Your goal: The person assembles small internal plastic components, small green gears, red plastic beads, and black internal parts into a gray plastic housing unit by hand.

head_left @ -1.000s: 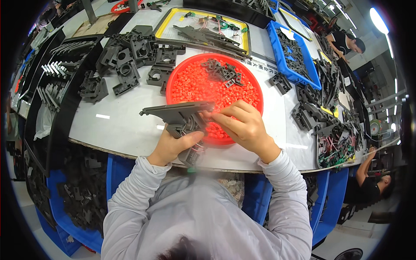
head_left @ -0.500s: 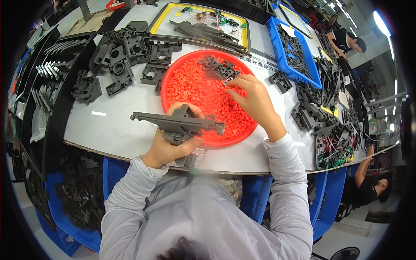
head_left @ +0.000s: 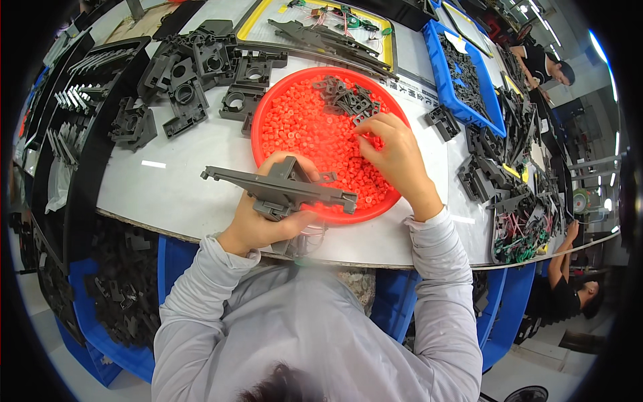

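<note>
The left hand clasps a long, dark-grey plastic bracket by a round red plastic basin of stubby red caps. Above these, the right hand curls, thumb toward fingers; whether it pinches anything cannot be told.

With you at six o'clock of the basin, caps lay inside it with brackets on top between twelve and one. Your left hand held a mount near the eight o'clock rim; your right hand was over the caps at three. Housings lay heaped at ten, a rack at nine. Behind the basin, at twelve, a tray carried strips; a bin stood at two, wired parts at four
</note>
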The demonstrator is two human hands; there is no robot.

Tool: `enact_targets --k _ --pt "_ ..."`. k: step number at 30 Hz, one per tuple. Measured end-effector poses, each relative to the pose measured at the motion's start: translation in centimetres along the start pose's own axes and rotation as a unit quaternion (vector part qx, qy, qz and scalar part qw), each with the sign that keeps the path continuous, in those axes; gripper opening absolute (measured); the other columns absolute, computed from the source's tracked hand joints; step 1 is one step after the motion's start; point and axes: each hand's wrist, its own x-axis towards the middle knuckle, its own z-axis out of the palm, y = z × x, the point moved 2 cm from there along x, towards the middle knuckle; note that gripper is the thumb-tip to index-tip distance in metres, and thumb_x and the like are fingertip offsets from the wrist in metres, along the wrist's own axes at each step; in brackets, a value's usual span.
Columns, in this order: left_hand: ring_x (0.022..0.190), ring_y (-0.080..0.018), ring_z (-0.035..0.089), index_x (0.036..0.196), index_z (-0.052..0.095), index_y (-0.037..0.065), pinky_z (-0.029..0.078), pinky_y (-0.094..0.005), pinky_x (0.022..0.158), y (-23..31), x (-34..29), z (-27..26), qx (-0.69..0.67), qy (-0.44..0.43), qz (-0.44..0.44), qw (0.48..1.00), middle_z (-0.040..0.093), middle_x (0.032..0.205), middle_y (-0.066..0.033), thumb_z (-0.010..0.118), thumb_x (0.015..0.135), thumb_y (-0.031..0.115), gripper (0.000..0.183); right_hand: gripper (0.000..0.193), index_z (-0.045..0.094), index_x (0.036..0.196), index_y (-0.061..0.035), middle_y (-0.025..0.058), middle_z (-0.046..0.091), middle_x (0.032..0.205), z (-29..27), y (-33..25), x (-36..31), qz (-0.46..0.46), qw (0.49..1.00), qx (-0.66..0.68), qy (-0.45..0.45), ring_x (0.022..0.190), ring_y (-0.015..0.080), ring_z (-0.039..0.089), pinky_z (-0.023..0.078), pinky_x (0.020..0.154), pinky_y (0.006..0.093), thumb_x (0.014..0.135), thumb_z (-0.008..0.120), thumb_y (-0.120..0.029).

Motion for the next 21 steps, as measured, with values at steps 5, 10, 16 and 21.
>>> enact_targets --k 5,10,16,21 --pt "0.083 -0.011 0.052 0.105 0.048 0.004 0.044 -0.0254 0.074 -0.1 -0.1 -0.1 -0.003 0.001 0.01 1.0 0.054 0.098 -0.0061 0.072 0.062 0.005 0.049 0.014 0.064 0.085 -0.0018 0.0112 0.061 0.081 -0.8 0.3 -0.2 0.041 0.998 -0.013 -0.039 0.081 0.0271 0.057 0.046 0.072 0.035 0.072 0.064 -0.006" --pt "0.087 -0.0125 0.053 0.108 0.046 0.004 0.045 -0.0268 0.076 -0.3 -0.2 -0.1 -0.015 0.002 0.011 1.0 0.053 0.1 -0.0073 0.071 0.063 0.005 0.052 0.014 0.064 0.085 -0.0024 0.0106 0.061 0.08 0.5 0.3 0.0 0.001 0.998 -0.052 -0.043 0.077 0.0267 0.056 0.046 0.069 0.0355 0.071 0.065 -0.007" --pt "0.089 -0.0129 0.054 0.11 0.045 0.004 0.045 -0.027 0.076 -0.3 -0.3 -0.2 -0.018 -0.008 0.007 1.0 0.053 0.1 -0.0075 0.071 0.064 0.005 0.053 0.014 0.064 0.083 -0.0042 0.0086 0.061 0.077 0.5 0.0 0.2 -0.002 0.999 -0.04 -0.015 0.078 0.0261 0.057 0.047 0.071 0.0353 0.07 0.062 -0.007" --pt "0.086 -0.0113 0.053 0.108 0.047 0.004 0.045 -0.0259 0.074 0.2 -0.3 0.0 -0.001 0.0 -0.001 1.0 0.054 0.099 -0.0058 0.072 0.063 0.006 0.051 0.018 0.064 0.083 -0.0039 0.009 0.062 0.078 -1.0 -3.5 -0.7 -0.01 0.992 0.128 0.015 0.08 0.0243 0.058 0.047 0.071 0.0333 0.066 0.063 0.001"
